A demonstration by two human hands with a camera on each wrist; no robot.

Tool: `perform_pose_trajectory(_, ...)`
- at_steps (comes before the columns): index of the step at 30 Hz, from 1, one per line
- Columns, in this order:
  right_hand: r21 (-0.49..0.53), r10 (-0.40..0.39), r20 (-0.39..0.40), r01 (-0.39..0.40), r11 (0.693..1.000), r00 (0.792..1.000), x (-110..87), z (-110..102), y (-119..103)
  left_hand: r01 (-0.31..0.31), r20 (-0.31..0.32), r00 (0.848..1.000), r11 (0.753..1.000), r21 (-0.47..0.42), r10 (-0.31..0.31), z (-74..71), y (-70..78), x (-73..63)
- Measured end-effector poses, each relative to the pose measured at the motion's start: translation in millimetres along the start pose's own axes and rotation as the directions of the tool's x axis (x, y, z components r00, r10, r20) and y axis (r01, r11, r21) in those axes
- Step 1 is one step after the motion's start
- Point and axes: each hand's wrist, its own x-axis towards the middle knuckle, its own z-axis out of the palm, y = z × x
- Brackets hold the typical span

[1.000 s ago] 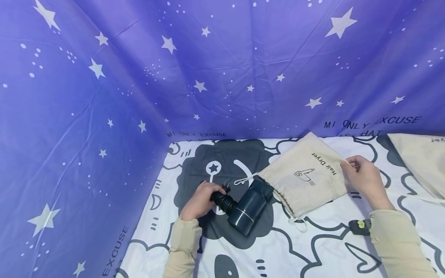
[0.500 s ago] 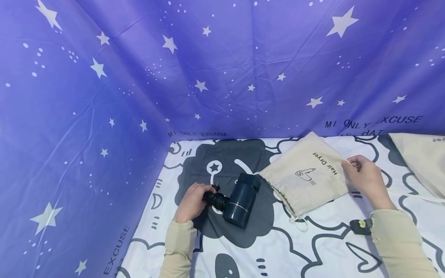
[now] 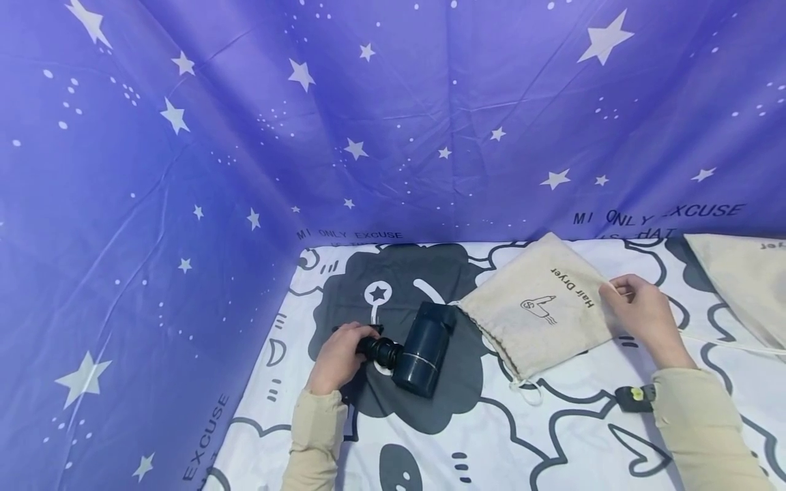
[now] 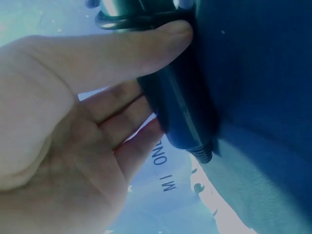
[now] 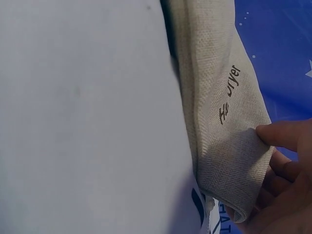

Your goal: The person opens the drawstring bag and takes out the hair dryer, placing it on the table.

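A dark blue hair dryer (image 3: 424,351) lies on the patterned cloth, its cord wound round the handle. My left hand (image 3: 336,358) grips the handle end, and plug prongs (image 3: 376,322) poke up beside the fingers. In the left wrist view the thumb presses over the dark handle (image 4: 183,107), fingers behind it. Flat to the right lies a beige drawstring bag (image 3: 522,334) printed "Hair Dryer", its mouth facing the dryer. My right hand (image 3: 645,317) pinches the bag's right corner; the right wrist view shows thumb and fingers on the bag's fabric (image 5: 234,146).
A second beige bag (image 3: 737,286) lies at the far right, with a white cord (image 3: 731,346) leading from it. By the right sleeve is a small black item (image 3: 634,399) with a yellow mark. A purple starry curtain (image 3: 393,123) hangs behind and to the left.
My left hand has drawn the hair dryer leftward, away from the bag's mouth, and the dryer has turned a little more upright in view. The right hand and bag have hardly moved.
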Motion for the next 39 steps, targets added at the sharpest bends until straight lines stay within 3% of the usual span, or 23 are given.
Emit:
perform_pose_trajectory(11,0.000,-0.014,-0.005,0.014,1.000,1.000,-2.1,-1,-1,0.113,-0.110,0.988,0.992,0.063,-0.105,-0.7,-9.0,-10.3)
perform_pose_trajectory(15,-0.001,-0.017,-0.007,0.017,1.000,1.000,-2.2,-1,0,0.171,-0.108,0.981,0.983,0.068,-0.163,-0.3,-10.6,-9.7)
perform_pose_trajectory(26,0.008,-0.023,-0.007,0.023,1.000,1.000,-1.9,0,1,0.188,-0.073,0.980,0.981,0.048,-0.184,-5.0,-13.7,-12.4)
perform_pose_trajectory(35,0.014,-0.030,-0.020,0.031,0.999,0.999,-1.3,1,3,0.257,-0.158,0.956,0.965,0.043,-0.248,-4.0,-12.8,-9.5)
perform_pose_trajectory(39,0.013,-0.029,-0.017,0.029,0.999,0.999,-1.5,1,3,0.304,-0.153,0.943,0.952,0.026,-0.296,-3.0,-13.8,-8.2)
